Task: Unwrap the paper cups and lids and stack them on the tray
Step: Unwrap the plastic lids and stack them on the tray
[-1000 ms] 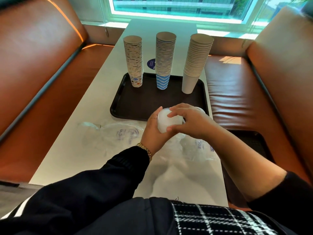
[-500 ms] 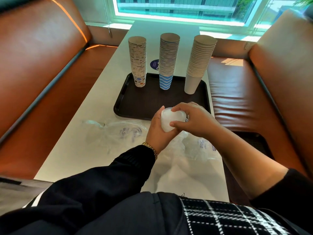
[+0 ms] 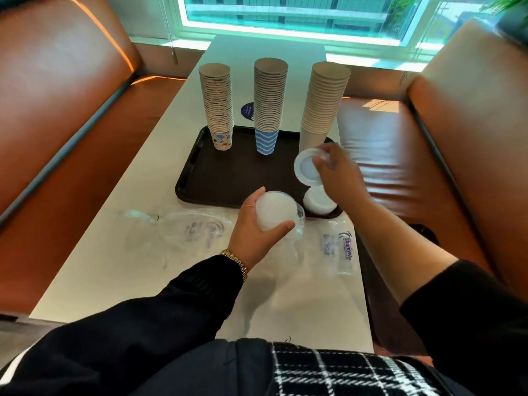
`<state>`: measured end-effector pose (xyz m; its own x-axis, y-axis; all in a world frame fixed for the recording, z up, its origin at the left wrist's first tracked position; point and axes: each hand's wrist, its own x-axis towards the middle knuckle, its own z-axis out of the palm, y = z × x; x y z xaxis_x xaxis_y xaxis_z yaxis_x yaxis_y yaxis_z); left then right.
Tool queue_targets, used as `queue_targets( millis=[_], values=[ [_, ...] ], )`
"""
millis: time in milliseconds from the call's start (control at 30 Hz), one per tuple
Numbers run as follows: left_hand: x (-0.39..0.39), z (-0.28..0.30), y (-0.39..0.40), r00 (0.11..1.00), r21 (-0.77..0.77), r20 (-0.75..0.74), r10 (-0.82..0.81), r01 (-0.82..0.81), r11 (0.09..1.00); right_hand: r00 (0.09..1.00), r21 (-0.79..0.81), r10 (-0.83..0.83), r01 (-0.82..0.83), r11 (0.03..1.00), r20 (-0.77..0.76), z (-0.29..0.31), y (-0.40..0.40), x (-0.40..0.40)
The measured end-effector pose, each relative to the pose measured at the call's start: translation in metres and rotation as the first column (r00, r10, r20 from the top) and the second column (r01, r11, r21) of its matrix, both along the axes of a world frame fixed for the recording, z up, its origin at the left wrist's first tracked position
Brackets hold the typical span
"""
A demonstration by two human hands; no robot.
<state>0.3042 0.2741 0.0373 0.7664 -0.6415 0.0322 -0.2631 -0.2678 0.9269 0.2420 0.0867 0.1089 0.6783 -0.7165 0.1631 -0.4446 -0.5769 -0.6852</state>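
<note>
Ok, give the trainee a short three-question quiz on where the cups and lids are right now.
1. True or false: all three cup stacks stand on the tray.
2. What does the right hand hold? A) a paper cup B) a single lid C) a wrapper
3. Fill in: the left hand grips a ____ of lids.

Key: 1 true: patterned stack, blue striped stack, plain stack. 2 B, above the lid pile in the tray's near right corner. 3 stack.
</note>
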Motion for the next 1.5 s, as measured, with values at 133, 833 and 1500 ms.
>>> queue_targets(
  millis=[133, 833, 1500],
  values=[
    [-0.001, -0.001, -0.001, 1.0, -0.001, -0.003, -0.009, 0.009, 1.0, 0.983, 0.319, -0.155, 0.177, 0.931, -0.095, -0.029, -0.044, 0.0],
    [-0.002, -0.001, -0.002, 0.999, -0.006, -0.045, -0.013, 0.013, 1.0, 0.81, 0.041, 0.127, -0.126, 0.991, -0.573, -0.06, -0.034, -0.003],
    [0.0, -0.001, -0.003, 1.0, -0.005, -0.03, -0.008, 0.008, 1.0, 0.556, -0.027, 0.199, -0.371, 0.928, -0.807, -0.055, -0.038, 0.028]
  ],
)
